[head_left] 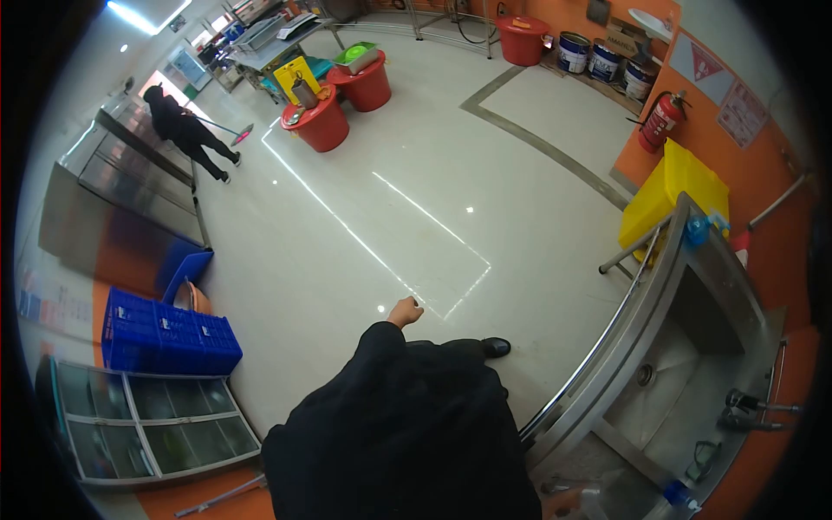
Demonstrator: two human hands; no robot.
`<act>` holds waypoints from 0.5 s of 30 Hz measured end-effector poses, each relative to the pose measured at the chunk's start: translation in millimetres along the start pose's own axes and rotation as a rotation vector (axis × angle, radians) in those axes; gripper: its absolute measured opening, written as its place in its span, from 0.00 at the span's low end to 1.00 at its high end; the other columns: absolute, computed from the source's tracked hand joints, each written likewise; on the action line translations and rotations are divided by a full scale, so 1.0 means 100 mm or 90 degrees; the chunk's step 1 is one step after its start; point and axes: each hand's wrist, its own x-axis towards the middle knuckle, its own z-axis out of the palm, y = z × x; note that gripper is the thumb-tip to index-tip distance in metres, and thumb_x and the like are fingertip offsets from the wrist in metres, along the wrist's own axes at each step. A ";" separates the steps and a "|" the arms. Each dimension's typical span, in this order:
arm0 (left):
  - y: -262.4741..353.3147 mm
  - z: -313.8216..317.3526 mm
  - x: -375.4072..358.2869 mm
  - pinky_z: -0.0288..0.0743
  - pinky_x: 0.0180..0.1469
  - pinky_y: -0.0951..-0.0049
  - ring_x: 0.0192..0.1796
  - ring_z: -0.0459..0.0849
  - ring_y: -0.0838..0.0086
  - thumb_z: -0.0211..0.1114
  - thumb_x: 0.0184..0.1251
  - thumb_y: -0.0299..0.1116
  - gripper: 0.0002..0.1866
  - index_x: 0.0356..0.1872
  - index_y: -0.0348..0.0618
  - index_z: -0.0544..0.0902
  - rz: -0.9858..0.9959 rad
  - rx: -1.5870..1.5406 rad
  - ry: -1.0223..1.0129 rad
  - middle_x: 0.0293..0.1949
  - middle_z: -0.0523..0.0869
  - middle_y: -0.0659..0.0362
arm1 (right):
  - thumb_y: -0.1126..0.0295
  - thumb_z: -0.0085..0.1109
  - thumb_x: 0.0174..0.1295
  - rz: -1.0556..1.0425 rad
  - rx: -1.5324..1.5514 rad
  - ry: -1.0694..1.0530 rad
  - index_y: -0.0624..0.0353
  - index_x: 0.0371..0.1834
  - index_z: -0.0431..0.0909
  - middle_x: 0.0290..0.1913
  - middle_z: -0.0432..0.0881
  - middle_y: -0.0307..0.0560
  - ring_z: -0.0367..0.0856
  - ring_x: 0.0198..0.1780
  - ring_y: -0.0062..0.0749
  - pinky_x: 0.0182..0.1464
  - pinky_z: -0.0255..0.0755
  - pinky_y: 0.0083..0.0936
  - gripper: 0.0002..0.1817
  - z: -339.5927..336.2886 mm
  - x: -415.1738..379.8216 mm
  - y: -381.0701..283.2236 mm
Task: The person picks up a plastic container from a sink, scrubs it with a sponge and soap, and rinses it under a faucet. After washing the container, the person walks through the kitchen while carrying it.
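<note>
My left hand (406, 312) hangs out in front of my dark clothing, over the pale shiny floor (347, 225). Its fingers are curled in, and I see nothing held in them. My right hand does not show. One black shoe (496, 347) is planted on the floor just right of that hand. To my right runs a steel sink (624, 342) with taps (745, 412); it is the nearest fixture, and no hand touches it.
On the left stand blue crates (173, 338) and a glass-fronted cabinet (95, 425). Ahead are red tubs (321, 126) and a person in dark clothes (178, 126) with a long-handled floor tool. A yellow bin (672, 195) and fire extinguisher (661, 121) stand by the right wall.
</note>
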 end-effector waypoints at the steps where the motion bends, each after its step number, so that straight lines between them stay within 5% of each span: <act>1: 0.00 0.00 0.00 0.72 0.52 0.60 0.49 0.78 0.51 0.58 0.51 0.41 0.22 0.44 0.35 0.78 0.005 0.002 -0.005 0.43 0.81 0.42 | 0.57 0.58 0.56 0.000 0.005 -0.003 0.65 0.53 0.69 0.53 0.72 0.55 0.72 0.52 0.45 0.51 0.70 0.42 0.27 0.00 0.04 0.00; 15: 0.36 0.04 0.25 0.72 0.51 0.60 0.48 0.79 0.50 0.58 0.51 0.43 0.23 0.44 0.34 0.78 0.072 -0.019 -0.020 0.40 0.82 0.41 | 0.58 0.59 0.54 0.030 0.033 0.076 0.65 0.52 0.70 0.53 0.71 0.56 0.73 0.51 0.46 0.51 0.71 0.43 0.26 -0.05 0.06 0.02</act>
